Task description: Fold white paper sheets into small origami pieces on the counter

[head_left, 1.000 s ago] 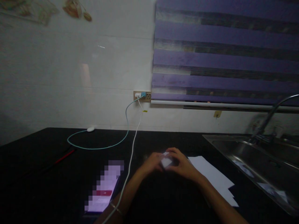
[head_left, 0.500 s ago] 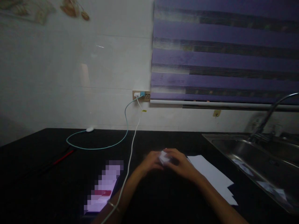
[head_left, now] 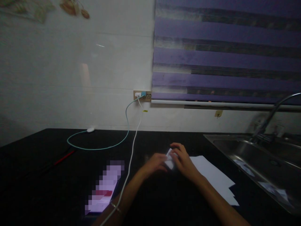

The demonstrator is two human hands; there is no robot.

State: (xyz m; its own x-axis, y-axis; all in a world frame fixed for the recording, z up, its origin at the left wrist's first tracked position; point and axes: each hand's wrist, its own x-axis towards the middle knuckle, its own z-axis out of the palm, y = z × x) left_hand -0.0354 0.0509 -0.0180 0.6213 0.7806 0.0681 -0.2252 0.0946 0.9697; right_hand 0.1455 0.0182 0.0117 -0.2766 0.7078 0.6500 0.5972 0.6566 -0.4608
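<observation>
Both my hands meet over the black counter (head_left: pixel 35 175) around a small folded piece of white paper (head_left: pixel 169 160). My left hand (head_left: pixel 154 164) pinches its left side with curled fingers. My right hand (head_left: pixel 182 160) covers its right side, fingers pressed on the top edge. The paper rests low, at or just above the counter. A stack of white sheets (head_left: pixel 215 180) lies right beside my right wrist.
A lit phone (head_left: pixel 104 188) lies left of my left forearm, with a white cable (head_left: pixel 131 150) running to a wall socket (head_left: pixel 142 95). A teal cable (head_left: pixel 98 147) loops at the back. Red and black pens (head_left: pixel 60 160) lie at left. A steel sink (head_left: pixel 258 166) is at right.
My hands have kept working the small paper; my right hand has shifted slightly up and over it, and the paper now shows more between my fingers.
</observation>
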